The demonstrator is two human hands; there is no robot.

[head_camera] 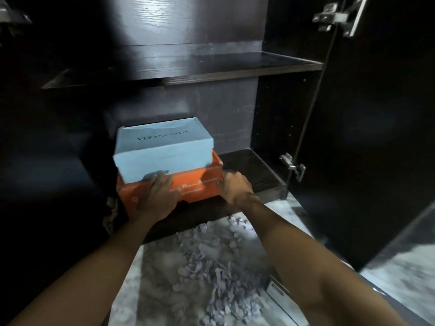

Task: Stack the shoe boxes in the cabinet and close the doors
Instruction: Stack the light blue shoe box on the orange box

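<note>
A light blue shoe box [162, 149] lies on top of an orange shoe box [195, 182] on the bottom shelf [254, 170] of a dark cabinet, toward its left side. My left hand [157, 196] presses flat on the orange box's front face, fingertips touching the blue box's lower edge. My right hand [235, 187] grips the orange box's right front corner. The orange box's front juts slightly past the shelf edge.
An upper shelf [235, 67] spans the cabinet above the boxes. The right door [364, 137] stands open, with metal hinges [293, 167] on its inner edge. The left side is in deep shadow. Below is a marbled floor [200, 267].
</note>
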